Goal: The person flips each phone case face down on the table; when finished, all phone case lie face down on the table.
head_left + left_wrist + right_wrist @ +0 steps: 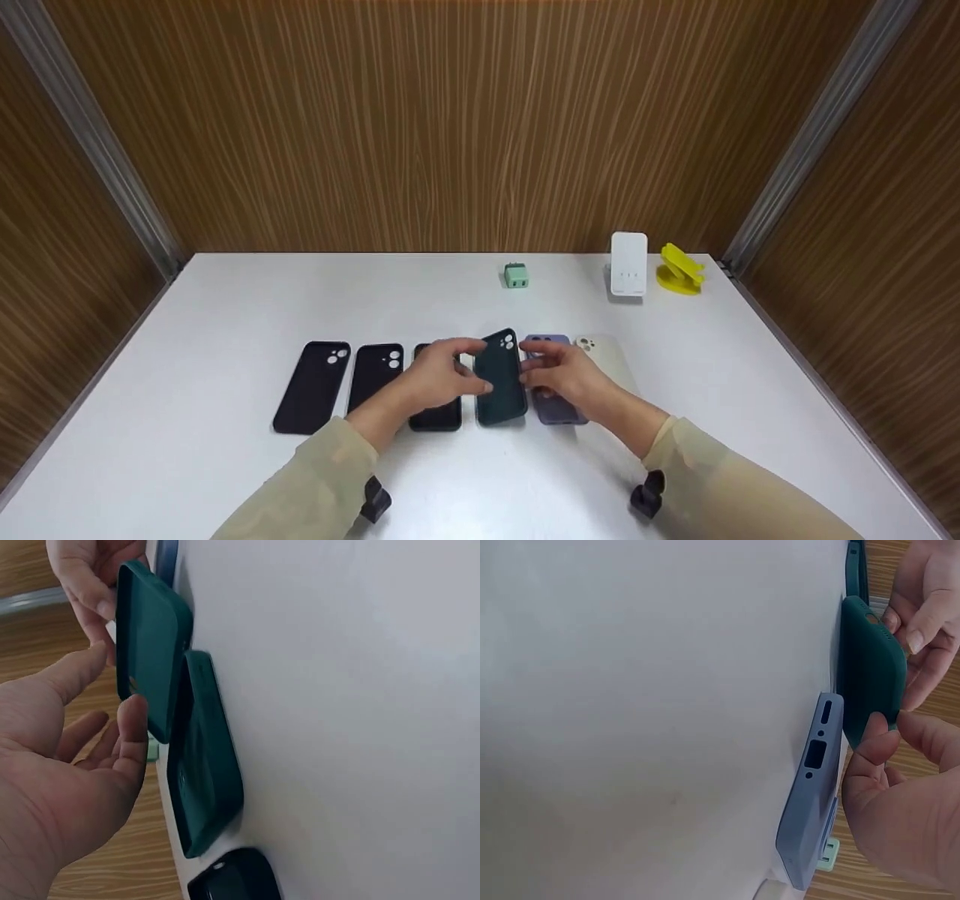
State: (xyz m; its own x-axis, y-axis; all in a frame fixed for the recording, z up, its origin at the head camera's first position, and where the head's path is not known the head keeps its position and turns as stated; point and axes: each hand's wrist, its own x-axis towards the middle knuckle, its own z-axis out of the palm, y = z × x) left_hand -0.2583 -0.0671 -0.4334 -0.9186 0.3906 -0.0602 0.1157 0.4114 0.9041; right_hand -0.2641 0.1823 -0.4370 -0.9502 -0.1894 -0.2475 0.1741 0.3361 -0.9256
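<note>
A dark green phone case is tilted between the two hands, its open side up. My right hand pinches its right edge between thumb and fingers, as the right wrist view also shows. At the case's left side, my left hand has thumb and fingers spread apart, with fingertips close to the edge. Under the left hand lies another dark green case, partly covered in the head view. A purple phone case lies below the right hand.
Two black phone cases lie in the row at left. A cream phone case is at its right end, partly behind the right hand. Farther back are a mint plug charger, a white stand and a yellow stand. Wood-grain walls enclose the table.
</note>
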